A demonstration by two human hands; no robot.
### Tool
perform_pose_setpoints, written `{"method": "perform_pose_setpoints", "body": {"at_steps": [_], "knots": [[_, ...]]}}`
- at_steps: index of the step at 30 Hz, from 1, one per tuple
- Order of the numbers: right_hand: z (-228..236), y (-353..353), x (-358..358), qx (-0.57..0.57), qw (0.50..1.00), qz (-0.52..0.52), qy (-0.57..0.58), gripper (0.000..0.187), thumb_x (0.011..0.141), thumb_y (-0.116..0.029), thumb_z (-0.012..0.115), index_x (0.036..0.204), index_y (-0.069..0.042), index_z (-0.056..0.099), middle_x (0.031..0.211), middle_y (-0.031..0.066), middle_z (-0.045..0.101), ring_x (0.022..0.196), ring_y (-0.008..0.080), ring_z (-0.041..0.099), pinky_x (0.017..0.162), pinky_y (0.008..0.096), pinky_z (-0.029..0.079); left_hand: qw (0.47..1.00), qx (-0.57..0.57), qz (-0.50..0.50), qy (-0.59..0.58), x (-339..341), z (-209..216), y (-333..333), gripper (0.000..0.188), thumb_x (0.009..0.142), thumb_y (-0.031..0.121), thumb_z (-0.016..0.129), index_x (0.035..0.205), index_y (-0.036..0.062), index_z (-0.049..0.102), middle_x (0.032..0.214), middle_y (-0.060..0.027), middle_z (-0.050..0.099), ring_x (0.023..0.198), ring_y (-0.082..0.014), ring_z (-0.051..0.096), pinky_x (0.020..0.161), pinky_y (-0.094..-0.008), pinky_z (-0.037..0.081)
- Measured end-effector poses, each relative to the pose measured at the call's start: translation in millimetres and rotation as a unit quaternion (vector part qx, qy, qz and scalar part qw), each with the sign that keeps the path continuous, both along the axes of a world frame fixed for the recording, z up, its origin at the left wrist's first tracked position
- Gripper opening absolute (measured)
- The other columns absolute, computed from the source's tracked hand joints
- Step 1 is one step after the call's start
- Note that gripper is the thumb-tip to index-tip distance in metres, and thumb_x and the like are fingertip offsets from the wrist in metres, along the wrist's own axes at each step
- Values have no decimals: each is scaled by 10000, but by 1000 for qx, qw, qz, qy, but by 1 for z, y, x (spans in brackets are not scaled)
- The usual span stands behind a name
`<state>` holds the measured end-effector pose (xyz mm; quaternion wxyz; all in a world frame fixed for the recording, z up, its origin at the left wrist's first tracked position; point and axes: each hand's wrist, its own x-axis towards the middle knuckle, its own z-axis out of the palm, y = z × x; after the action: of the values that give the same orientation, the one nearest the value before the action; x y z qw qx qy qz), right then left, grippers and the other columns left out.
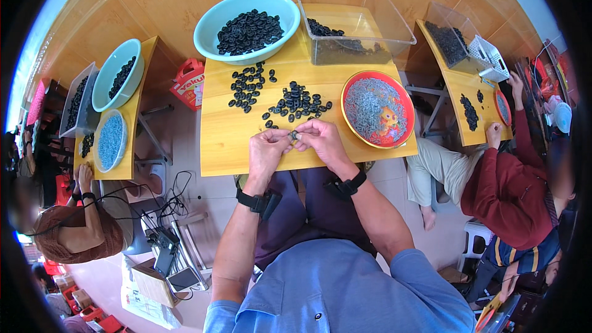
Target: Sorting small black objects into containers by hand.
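Over the near edge of the yellow table (222, 148), my left hand (269, 148) and my right hand (323, 143) meet. Both are closed in a pinch on one small black oval piece (294, 136), whose details are too small to make out. Just beyond my fingers lies a loose pile of black oval pieces (297, 101), and a second group of black pieces (245, 89) lies farther left. To the right of my right hand is a red round tray (405, 134) with a yellow rim, holding many small grey pieces (372, 100).
At the back stand a light-blue basin (206, 37) full of black pieces and a clear plastic bin (351, 55) partly filled with them. Co-workers sit at side tables, a person in brown (77, 231) left and one in dark red (502, 200) right. Cables (169, 200) and boxes lie at lower left.
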<state>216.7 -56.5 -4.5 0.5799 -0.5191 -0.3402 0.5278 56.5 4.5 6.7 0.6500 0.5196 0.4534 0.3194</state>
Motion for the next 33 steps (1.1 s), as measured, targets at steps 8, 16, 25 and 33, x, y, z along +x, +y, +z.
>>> {"method": "perform_pose_setpoints", "body": {"at_steps": [8,16,25,33], "knots": [[5,-1,-1,9,1000,2,-13,111,911,4,635,1003,62,660,858,120,715,705,149,692,658,271,570,1000,7,-21,-2,-3,-5,1,164,873,29,723,1001,-70,698,774,-69,709,656,-83,628,610,-209,516],[12,-2,7,-21,998,50,-37,131,900,-16,639,1023,22,616,776,76,661,647,131,649,580,252,517,986,124,-106,32,-11,-5,-3,210,855,-1,739,1060,-10,694,759,4,664,676,-42,570,630,-213,482],[18,5,19,-75,986,143,-33,167,860,-14,645,1005,29,575,741,63,632,608,122,628,521,251,486,923,301,-185,152,-16,9,2,308,758,40,819,1048,25,716,729,-25,614,637,-89,537,606,-264,479],[20,2,13,-88,987,126,-43,184,834,-2,653,997,24,574,753,62,633,601,121,626,502,245,480,926,300,-168,153,-16,2,-2,285,735,43,806,999,28,698,760,-92,630,631,-182,577,609,-315,506]]}}
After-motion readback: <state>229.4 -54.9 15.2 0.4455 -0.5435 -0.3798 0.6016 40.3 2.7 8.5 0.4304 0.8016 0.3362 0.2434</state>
